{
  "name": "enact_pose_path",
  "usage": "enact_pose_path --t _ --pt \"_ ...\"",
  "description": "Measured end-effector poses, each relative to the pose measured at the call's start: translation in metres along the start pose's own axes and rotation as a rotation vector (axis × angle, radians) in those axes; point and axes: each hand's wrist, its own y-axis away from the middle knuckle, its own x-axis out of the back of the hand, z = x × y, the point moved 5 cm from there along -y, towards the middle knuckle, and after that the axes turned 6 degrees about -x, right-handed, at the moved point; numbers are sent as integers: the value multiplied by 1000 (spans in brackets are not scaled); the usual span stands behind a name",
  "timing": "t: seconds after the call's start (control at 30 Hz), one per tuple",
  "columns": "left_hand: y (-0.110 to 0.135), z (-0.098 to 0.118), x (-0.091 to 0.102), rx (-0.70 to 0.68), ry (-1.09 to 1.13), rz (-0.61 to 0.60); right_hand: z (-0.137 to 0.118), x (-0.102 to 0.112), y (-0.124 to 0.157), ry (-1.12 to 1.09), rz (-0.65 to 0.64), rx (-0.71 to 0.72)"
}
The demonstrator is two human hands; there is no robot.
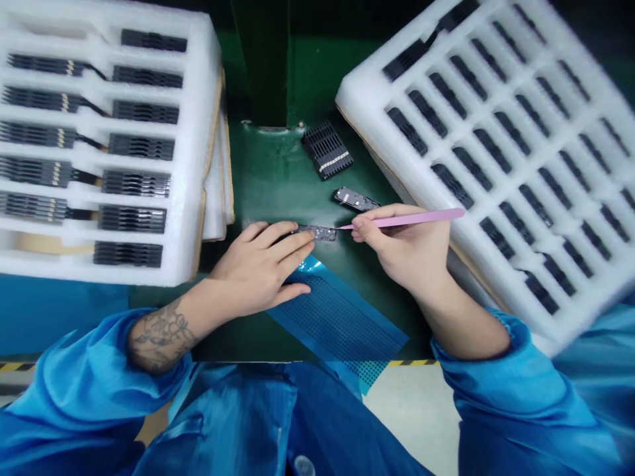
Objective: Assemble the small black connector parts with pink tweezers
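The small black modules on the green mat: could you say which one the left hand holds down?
The nearer module, under the left hand, its end by the pink tweezers' tip; the other lies farther up.

Left forearm (pixel 163 337), tattooed, and right forearm (pixel 459 324) angle in from either side of the chest (pixel 292 423). Both hands sit ahead of it, just apart. Left hand (pixel 258 268) lies palm down, fingers (pixel 292 241) pointing right, thumb (pixel 292 294) splayed low toward the chest. Right hand (pixel 401 248) rests on its edge, fingertips (pixel 361 228) pinched and aimed at the left hand, wrist (pixel 429 291) slightly bent. Left sleeve (pixel 89 377) and right sleeve (pixel 476 360), both blue, end at mid-forearm.
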Motion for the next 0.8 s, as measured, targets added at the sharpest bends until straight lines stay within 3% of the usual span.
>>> enact_pose_path --t 0.8 --pt "-3 -3 -1 22 32 13 -2 -3 -1 31 -47 -12"
